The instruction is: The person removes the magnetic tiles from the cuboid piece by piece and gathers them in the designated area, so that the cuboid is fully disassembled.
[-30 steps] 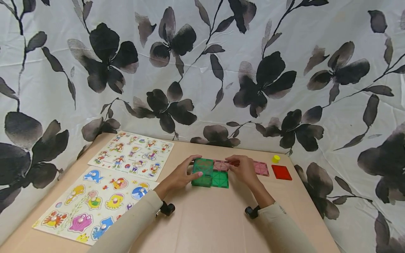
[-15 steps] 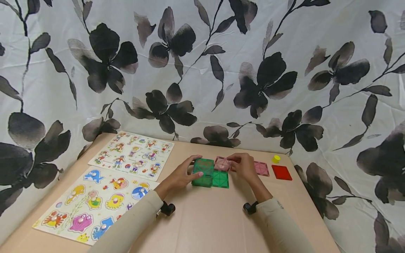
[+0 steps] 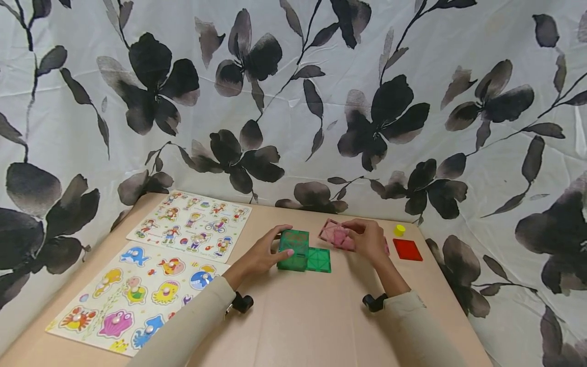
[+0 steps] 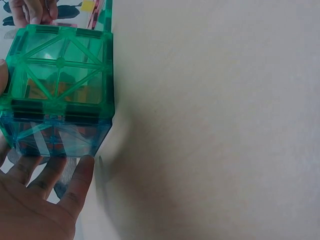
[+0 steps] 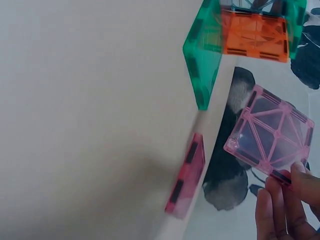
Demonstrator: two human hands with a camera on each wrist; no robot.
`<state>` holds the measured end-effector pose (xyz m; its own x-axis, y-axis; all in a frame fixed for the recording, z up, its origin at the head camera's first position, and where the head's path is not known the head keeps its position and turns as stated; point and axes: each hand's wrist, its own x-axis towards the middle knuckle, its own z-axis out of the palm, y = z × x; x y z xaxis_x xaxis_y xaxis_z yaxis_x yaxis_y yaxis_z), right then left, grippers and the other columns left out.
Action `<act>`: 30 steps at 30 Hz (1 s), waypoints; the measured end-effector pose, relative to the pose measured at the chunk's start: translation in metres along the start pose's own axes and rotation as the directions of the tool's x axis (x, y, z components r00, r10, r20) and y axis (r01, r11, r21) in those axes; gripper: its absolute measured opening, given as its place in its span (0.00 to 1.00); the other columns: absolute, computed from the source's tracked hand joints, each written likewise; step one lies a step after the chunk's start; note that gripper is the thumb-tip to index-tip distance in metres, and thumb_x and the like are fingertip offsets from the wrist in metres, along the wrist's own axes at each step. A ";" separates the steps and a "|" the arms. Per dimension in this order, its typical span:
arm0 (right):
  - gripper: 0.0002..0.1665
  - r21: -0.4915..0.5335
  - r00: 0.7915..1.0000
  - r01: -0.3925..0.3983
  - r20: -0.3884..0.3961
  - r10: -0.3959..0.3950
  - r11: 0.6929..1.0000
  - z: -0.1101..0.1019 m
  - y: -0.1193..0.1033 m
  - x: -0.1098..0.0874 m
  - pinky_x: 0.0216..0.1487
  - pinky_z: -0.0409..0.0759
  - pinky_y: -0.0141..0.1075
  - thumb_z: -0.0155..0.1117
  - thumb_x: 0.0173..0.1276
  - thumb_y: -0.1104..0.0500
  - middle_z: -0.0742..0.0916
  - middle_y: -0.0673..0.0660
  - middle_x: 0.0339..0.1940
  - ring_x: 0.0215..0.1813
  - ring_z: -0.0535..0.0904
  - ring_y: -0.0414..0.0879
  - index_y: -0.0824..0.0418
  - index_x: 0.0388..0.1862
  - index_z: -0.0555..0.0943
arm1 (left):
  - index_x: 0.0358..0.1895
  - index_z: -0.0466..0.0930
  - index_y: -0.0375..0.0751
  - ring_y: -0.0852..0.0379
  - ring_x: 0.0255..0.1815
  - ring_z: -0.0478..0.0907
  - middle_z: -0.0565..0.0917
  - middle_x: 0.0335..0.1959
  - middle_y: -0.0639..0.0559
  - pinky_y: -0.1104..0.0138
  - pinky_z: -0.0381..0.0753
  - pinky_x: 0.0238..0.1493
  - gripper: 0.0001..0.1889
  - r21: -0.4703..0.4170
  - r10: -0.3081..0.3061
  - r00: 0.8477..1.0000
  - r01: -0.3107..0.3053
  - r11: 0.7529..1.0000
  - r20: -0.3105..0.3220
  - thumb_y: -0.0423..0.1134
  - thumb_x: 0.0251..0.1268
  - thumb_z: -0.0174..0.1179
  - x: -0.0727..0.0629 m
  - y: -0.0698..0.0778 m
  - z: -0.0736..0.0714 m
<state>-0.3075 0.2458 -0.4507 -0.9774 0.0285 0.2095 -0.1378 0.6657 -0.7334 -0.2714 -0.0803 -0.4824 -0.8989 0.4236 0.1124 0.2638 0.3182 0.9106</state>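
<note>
My left hand (image 3: 261, 255) grips a box of see-through magnetic tiles (image 3: 293, 250), thumb on one side and fingers against a blue side (image 4: 60, 140). The box has green faces, and an orange tile (image 5: 255, 37) shows in it. A flat green tile (image 3: 319, 260) lies at its right side. My right hand (image 3: 369, 239) pinches a pink magnetic tile (image 5: 277, 132) by one corner between thumb and fingers; the tile is tilted, apart from the box. Another pink tile (image 5: 187, 175) lies on the table, partly hidden by my right hand in the head view.
A red square tile (image 3: 407, 250) and a small yellow cylinder (image 3: 399, 230) are at the table's right. Two picture puzzle boards, one with sea animals (image 3: 91, 300) and one with children (image 3: 183, 229), lie at the left. A floral cloth (image 3: 293, 102) hangs behind the table (image 3: 293, 326).
My right hand has moved right with the pink tile, away from the green box, and the tile has turned. The left hand has stayed on the box.
</note>
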 end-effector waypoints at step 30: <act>0.15 -0.081 0.968 -0.033 0.247 0.053 0.996 -0.036 0.044 -0.026 0.54 0.88 0.40 0.67 0.75 0.69 0.88 0.61 0.55 0.55 0.81 0.54 0.57 0.52 0.93 | 0.82 0.60 0.56 0.39 0.84 0.63 0.65 0.83 0.47 0.43 0.77 0.70 0.36 0.024 0.019 1.000 -0.019 1.000 -0.001 0.45 0.77 0.66 -0.001 -0.001 0.000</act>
<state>-0.2827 0.3011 -0.4655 -0.9926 -0.1217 0.0043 -0.0916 0.7226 -0.6852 -0.2709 -0.0810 -0.4836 -0.8941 0.4286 0.1297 0.2887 0.3305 0.8986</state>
